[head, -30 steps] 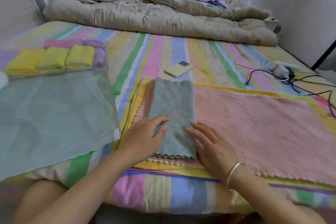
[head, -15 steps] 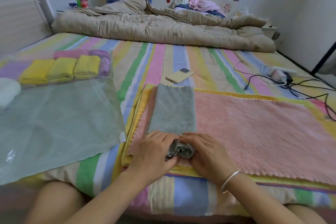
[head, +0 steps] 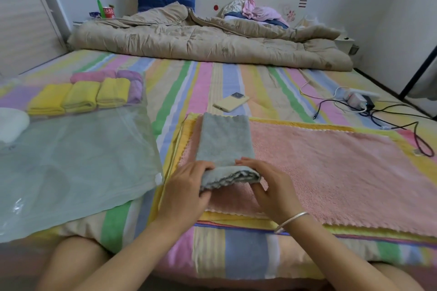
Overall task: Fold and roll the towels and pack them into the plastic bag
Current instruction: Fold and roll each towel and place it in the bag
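Rolled further than half a second ago, the near end of the grey towel (head: 224, 142) is now a thicker, wider roll, where a second ago it lay flat under both palms. The left hand (head: 186, 186) grips the left end of that roll, fingers curled over the top and thumb on the near side. The right hand (head: 272, 189) holds the right end the same way, fingertips laid over the top of the roll, with a silver bangle (head: 290, 221) on the wrist.

The unrolled part of the grey towel stretches flat toward twelve o'clock from the hands. It lies on the left end of a pink towel (head: 331, 168), which spreads out toward three o'clock. Under the pink one, a yellow towel (head: 295, 125) shows along the edges.

At nine o'clock from the hands the plastic bag (head: 71, 163) lies flat on the striped bedsheet (head: 212, 78). At its far end, about ten o'clock, yellow rolls (head: 80, 97) sit side by side inside it, with a pink roll (head: 92, 76) and a purple roll (head: 132, 85) touching them behind and on the right.

A phone (head: 230, 103) lies just beyond the grey towel at twelve o'clock. Black cables (head: 402, 125) and a plug strip (head: 357, 98) lie at two o'clock, and a beige quilt (head: 201, 40) is bunched across the far bed.
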Motion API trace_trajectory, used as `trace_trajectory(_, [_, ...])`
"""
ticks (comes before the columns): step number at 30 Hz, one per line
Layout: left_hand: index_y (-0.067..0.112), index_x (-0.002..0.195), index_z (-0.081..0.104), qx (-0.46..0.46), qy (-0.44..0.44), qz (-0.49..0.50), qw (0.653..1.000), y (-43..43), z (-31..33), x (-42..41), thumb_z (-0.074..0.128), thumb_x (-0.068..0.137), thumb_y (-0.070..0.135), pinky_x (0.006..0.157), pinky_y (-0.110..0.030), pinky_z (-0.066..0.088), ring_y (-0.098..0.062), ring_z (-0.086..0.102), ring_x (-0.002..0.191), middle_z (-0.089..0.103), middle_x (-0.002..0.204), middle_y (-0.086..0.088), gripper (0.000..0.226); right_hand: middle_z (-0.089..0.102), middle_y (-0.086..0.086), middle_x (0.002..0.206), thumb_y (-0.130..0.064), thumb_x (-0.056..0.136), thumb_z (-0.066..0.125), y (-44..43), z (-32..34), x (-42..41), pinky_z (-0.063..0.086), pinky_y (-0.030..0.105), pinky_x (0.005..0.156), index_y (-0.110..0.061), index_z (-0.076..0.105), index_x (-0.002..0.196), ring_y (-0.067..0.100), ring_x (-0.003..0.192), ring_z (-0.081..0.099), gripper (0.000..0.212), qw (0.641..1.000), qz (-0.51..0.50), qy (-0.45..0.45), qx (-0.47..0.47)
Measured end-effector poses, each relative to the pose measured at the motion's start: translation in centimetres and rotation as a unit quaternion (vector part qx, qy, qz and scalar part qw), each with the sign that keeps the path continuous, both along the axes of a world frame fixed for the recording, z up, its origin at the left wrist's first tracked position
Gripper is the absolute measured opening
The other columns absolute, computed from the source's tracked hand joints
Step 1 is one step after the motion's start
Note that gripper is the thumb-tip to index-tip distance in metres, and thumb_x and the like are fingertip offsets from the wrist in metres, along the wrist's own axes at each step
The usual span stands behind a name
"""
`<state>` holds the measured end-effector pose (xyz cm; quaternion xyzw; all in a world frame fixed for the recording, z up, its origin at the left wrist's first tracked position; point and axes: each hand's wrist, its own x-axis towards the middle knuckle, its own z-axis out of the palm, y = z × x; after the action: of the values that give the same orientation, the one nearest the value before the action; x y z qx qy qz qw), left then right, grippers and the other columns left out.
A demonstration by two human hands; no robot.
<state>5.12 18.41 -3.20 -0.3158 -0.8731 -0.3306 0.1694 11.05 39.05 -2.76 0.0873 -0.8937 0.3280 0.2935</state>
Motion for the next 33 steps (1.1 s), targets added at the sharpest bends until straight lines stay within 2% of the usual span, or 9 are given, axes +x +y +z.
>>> trace_trajectory(5, [0.017,0.098,0.071,0.148,-0.046,-0.092,0.984,-1.9,2.5,0.3,0.062,0.071,0.010,0.085,-0.024,0.050,-0.007,0.066,0.099,0.070,0.098,0.010,0.029,0.065,-0.006,0.087,-0.019,0.084,0.055,0.6,2.4,2.3,0.048,0.030,0.072,-0.014,0.068,0.088,0.016,0.086,0.060,0.014,0.998,0.058,0.009,-0.025])
trace_trajectory(8, [0.019,0.090,0.072,0.153,-0.107,-0.124,0.975,-2.5,3.0,1.5,0.059,0.080,0.033,0.065,-0.024,0.050,-0.009,0.066,0.076,0.070,0.079,0.007,0.021,0.061,-0.004,0.071,-0.030,0.086,0.052,0.5,2.4,3.8,0.044,0.030,0.060,-0.015,0.066,0.077,0.016,0.068,0.055,0.022,0.991,0.063,-0.070,-0.098])
trace_trajectory(12, [0.027,0.080,0.070,0.124,-0.198,0.002,0.972,-1.4,0.8,0.2,0.059,0.077,0.057,0.061,-0.029,0.049,-0.010,0.064,0.069,0.070,0.072,0.005,0.032,0.064,0.002,0.068,-0.031,0.092,0.059,0.1,0.9,3.1,0.041,0.023,0.056,-0.023,0.072,0.084,0.005,0.061,0.050,0.017,0.967,0.009,-0.177,-0.184])
trace_trajectory(15, [0.016,0.074,0.065,0.095,-0.269,0.086,0.955,-0.3,-0.4,-1.2,0.064,0.084,0.052,0.058,-0.037,0.046,-0.016,0.061,0.063,0.063,0.062,-0.001,0.038,0.068,0.006,0.071,-0.034,0.091,0.061,0.2,-0.6,1.6,0.044,0.034,0.058,-0.016,0.072,0.081,0.008,0.063,0.054,0.023,0.946,-0.058,-0.229,-0.222])
trace_trajectory(19, [0.015,0.070,0.061,0.027,-0.278,0.132,0.951,0.6,-0.2,-1.8,0.063,0.086,0.049,0.058,-0.035,0.045,-0.016,0.058,0.063,0.059,0.061,0.003,0.037,0.063,0.004,0.065,-0.041,0.091,0.058,0.2,-1.1,0.4,0.037,0.028,0.055,-0.010,0.070,0.077,0.010,0.058,0.050,0.037,0.926,-0.126,-0.294,-0.203])
trace_trajectory(21, [0.018,0.088,0.061,-0.005,-0.258,0.152,0.954,0.9,0.4,-1.3,0.061,0.087,0.048,0.065,-0.037,0.049,-0.020,0.062,0.076,0.064,0.076,0.006,0.030,0.063,0.005,0.063,-0.042,0.091,0.058,0.1,-1.0,0.1,0.038,0.029,0.056,-0.010,0.071,0.076,0.011,0.058,0.050,0.038,0.919,-0.144,-0.316,-0.186])
trace_trajectory(23, [0.021,0.114,0.054,-0.051,-0.123,0.174,0.976,0.8,0.9,-0.5,0.062,0.088,0.039,0.070,-0.035,0.048,-0.023,0.063,0.095,0.065,0.103,0.004,0.033,0.065,0.006,0.062,-0.042,0.089,0.059,0.1,-1.0,-0.3,0.044,0.031,0.057,-0.010,0.072,0.077,0.011,0.057,0.052,0.037,0.910,-0.155,-0.330,-0.197])
trace_trajectory(27, [0.011,0.123,0.060,-0.079,0.192,-0.085,0.974,0.0,1.1,0.3,0.060,0.085,0.006,0.102,-0.040,0.043,-0.024,0.053,0.124,0.055,0.135,-0.004,0.039,0.052,-0.011,0.044,-0.038,0.089,0.062,0.1,-0.6,-0.6,0.039,0.022,0.045,-0.010,0.072,0.073,0.003,0.042,0.046,0.034,0.890,-0.160,-0.347,-0.250])
trace_trajectory(33, [0.024,0.134,0.055,-0.131,0.059,-0.164,0.976,-1.4,-0.8,-0.9,0.058,0.089,0.046,0.108,-0.037,0.039,-0.006,0.043,0.133,0.051,0.141,0.011,0.050,0.048,0.000,0.047,-0.037,0.090,0.061,0.2,0.4,-0.7,0.034,0.017,0.034,0.003,0.070,0.088,0.005,0.029,0.042,0.041,0.864,-0.146,-0.384,-0.290])
